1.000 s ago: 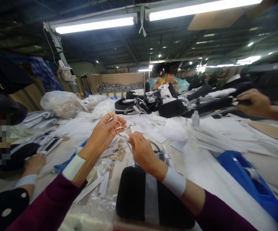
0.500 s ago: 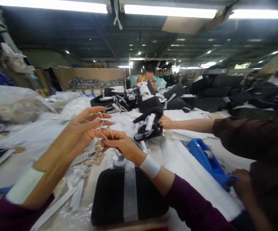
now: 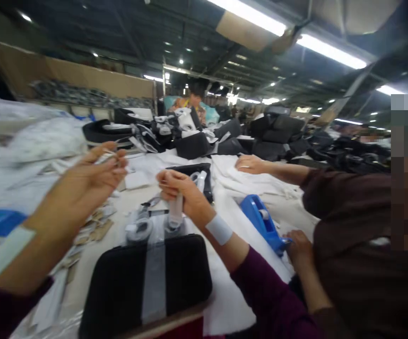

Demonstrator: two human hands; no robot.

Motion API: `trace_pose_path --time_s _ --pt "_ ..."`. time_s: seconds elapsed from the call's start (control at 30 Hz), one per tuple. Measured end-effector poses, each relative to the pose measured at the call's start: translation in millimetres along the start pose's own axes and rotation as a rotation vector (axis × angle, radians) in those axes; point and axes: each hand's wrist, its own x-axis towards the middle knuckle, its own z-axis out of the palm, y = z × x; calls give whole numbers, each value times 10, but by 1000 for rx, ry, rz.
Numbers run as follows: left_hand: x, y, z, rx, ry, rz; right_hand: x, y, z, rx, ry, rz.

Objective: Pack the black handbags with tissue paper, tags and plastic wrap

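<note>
The left hand [image 3: 88, 181] is raised above the left side of the table [image 3: 80, 275]; its grip is drawn in at the fingertips and pinches a thin, pale cord [image 3: 109, 151], blurred at this point. The right hand [image 3: 183, 188] is held to the right of the left hand, well apart from it; its grip has thumb and fingers pressed together, and whether anything thin lies between them cannot be told. Both wrists carry white bands [image 3: 220, 229] below dark purple sleeves [image 3: 271, 287]. A black rectangular case with rounded corners [image 3: 186, 268] lies at the near centre, crossed by a translucent band [image 3: 154, 282]. Grey-white plastic-wrapped coils [image 3: 142, 229] sit at the far edge of the case. To the left of the case are loose beige and white card pieces [image 3: 98, 228]. A blue plastic tape dispenser [image 3: 257, 216] stands to the right. Beyond it, a co-worker in a brown garment [image 3: 345, 197] has one hand [image 3: 249, 165] on white sheet material [image 3: 225, 167] and the other hand [image 3: 299, 247] at the near end of the dispenser. A heap of black padded cases [image 3: 191, 145] occupies the far centre
</note>
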Motion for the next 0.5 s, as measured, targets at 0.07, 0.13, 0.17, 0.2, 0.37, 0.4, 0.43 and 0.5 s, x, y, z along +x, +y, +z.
trace_pose_path --time_s 0.07,0.13,0.17,0.2,0.37,0.4,0.43,0.5 --pt "85 -158 11 8 -60 -31 73 -119 -128 -20 14 40" --pt "200 -363 -68 185 -120 -23 147 -287 -242 -106 48 87" --pt "248 -477 -124 393 -154 -27 180 -380 -290 -177 80 96" --pt "285 -599 -180 621 -192 -47 211 -468 -332 -267 125 85" --pt "281 -1228 -344 1205 -302 -213 482 -495 -592 -939 331 84" --pt "256 -1331 -349 1248 -278 -215 556 -394 -670 -1056 310 202" --pt "229 -1420 -350 1293 -250 -213 627 -267 -756 -1137 266 344" --pt "171 -1552 -354 1372 -213 -204 748 15 -929 -1174 141 596"
